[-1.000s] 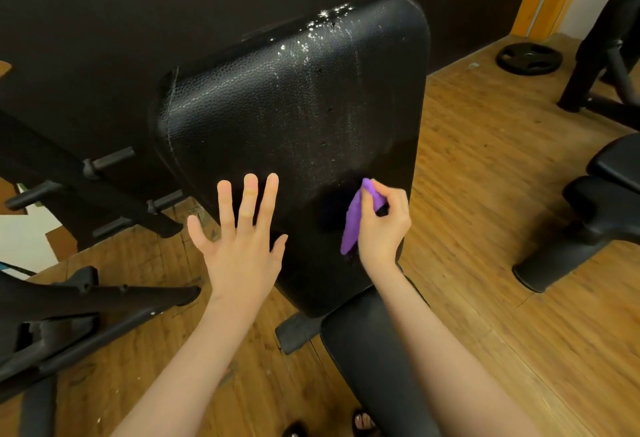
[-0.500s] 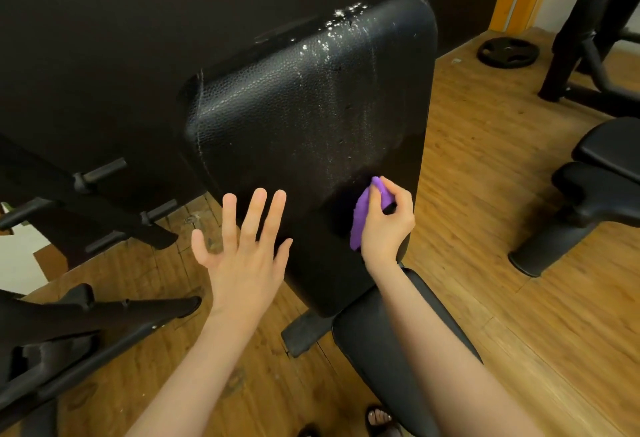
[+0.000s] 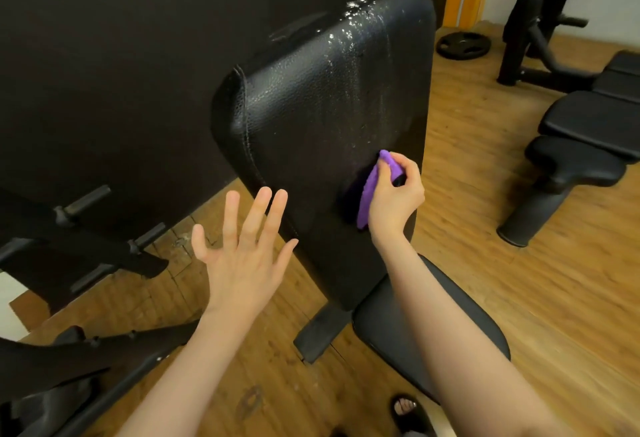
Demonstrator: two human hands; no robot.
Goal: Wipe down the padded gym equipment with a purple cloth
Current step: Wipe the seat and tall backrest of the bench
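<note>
Fingers of the right hand (image 3: 393,199) were curled around a bunched purple cloth (image 3: 369,190), pinching it against the lower right part of an upright black backrest pad (image 3: 322,118). The cloth formed a narrow strip, its long axis running nearly vertical, the upper tip pointing up and slightly right above the knuckles and the lower end hanging beside the wrist. The right forearm rose from the lower right of the view, crossing over the black seat pad (image 3: 391,325) below the backrest.

The left hand (image 3: 242,249) was held flat with straight, spread fingers pointing up toward the pad's lower left edge, gripping nothing; whether the fingertips touched the pad could not be told. Its forearm came up from the bottom centre.

The backrest's long axis ran upward, leaning slightly back and to the right, with wet droplets glistening near its top. It stood on a wooden floor (image 3: 485,263). Another black padded bench (image 3: 585,145) sat well apart on the right, and a round weight plate (image 3: 462,43) lay on the floor beyond.
</note>
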